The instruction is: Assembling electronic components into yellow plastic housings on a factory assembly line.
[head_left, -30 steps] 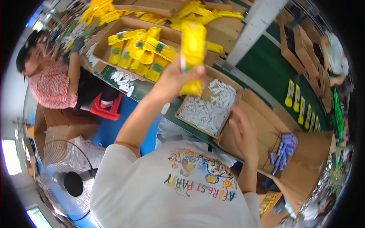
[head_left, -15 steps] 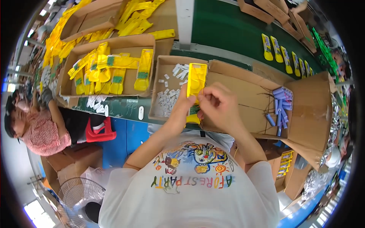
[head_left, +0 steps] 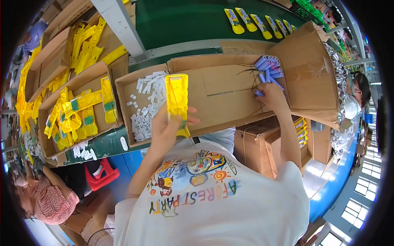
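My left hand is closed around the lower part of a long yellow plastic housing, which stands upright with its hollow side showing. A thin dark wire runs along it, and part of its lower end is behind my fingers. My right hand reaches into the right end of a long cardboard box. Its fingers are closed at a purple cylindrical battery cell, though the fingertips are partly hidden. Several more purple battery cells with dark wires lie piled just beyond that hand.
Left of the long box, a smaller carton holds small white plastic pieces. Farther left, another carton contains yellow housings with green boards. Yellow assemblies stand in a row on the green surface. A co-worker sits at left.
My right hand has left the yellow housing and moved right to the purple battery cells. My left hand still holds the housing. The view has turned to the right.
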{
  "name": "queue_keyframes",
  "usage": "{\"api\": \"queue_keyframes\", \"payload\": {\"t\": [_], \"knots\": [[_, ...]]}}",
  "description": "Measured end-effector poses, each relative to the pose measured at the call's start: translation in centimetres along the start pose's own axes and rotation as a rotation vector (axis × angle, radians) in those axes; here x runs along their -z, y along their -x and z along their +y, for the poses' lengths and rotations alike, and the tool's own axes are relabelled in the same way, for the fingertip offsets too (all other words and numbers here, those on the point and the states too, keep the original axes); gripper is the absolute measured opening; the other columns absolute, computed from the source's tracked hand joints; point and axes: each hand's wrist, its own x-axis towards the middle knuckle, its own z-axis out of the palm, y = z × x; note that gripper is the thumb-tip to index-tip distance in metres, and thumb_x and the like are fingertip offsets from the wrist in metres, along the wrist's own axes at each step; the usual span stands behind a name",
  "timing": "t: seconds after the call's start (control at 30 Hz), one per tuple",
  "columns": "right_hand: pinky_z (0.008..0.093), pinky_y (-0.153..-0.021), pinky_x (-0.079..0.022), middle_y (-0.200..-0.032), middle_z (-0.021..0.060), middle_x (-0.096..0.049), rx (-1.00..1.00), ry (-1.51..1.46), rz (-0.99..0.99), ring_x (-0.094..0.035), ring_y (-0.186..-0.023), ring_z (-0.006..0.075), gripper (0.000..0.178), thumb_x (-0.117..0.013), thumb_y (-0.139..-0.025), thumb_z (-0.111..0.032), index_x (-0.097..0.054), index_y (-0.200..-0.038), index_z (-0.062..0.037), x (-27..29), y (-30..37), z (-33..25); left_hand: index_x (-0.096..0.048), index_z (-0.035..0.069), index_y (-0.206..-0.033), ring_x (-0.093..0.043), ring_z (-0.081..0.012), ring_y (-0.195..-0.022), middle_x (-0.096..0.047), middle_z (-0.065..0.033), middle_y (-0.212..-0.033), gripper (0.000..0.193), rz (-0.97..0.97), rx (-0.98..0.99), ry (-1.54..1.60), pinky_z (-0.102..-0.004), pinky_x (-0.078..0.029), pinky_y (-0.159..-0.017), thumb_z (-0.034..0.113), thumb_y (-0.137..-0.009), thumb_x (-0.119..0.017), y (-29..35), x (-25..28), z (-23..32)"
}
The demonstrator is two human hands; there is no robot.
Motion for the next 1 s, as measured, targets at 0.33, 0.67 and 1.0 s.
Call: {"api": "queue_keyframes", "payload": {"t": [0.33, 0.67, 1.0], "knots": [[0.0367, -0.092, -0.049, -0.120, 0.0089, -0.060, 0.902, -0.331, 0.624, -0.060, -0.109, 0.0265, 0.043, -0.071, -0.068, -0.003, -0.065, -0.111, -0.0077, 5.7, -0.9, -14.9, -0.030, 0.006, -0.134, -0.059, -0.0147, -0.074, -0.054, -0.0091, -0.101, 0.041, -0.167, 0.115, 0.071, -0.0291, -0.051, -0.068, 0.005, -0.093, -0.038, 1.1, -1.3, -1.4], [0.0405, -0.100, -0.044, -0.134, 0.0075, -0.052, 1.034, -0.638, 0.201, -0.053, -0.121, 0.0259, 0.055, -0.065, -0.076, -0.002, -0.054, -0.129, -0.0103, 4.6, -3.2, -22.5, -0.033, 0.004, -0.134, -0.059, -0.0170, -0.071, -0.054, -0.0102, -0.100, 0.045, 0.032, 0.077, 0.073, -0.0300, -0.051, -0.066, 0.008, -0.089, -0.041, 4.5, 3.0, 1.3], [0.0374, -0.072, -0.052, -0.086, 0.0080, -0.062, 0.916, -0.096, 0.100, -0.061, -0.089, 0.0266, 0.011, -0.068, -0.067, -0.005, -0.067, -0.077, -0.0069, 0.4, -16.2, -27.7, -0.037, 0.007, -0.125, -0.057, -0.0219, -0.068, -0.053, -0.0137, -0.097, 0.046, 0.415, -0.018, 0.518, -0.0379, -0.052, -0.063, 0.007, -0.079, -0.042, 6.5, 6.5, 1.2]]}}
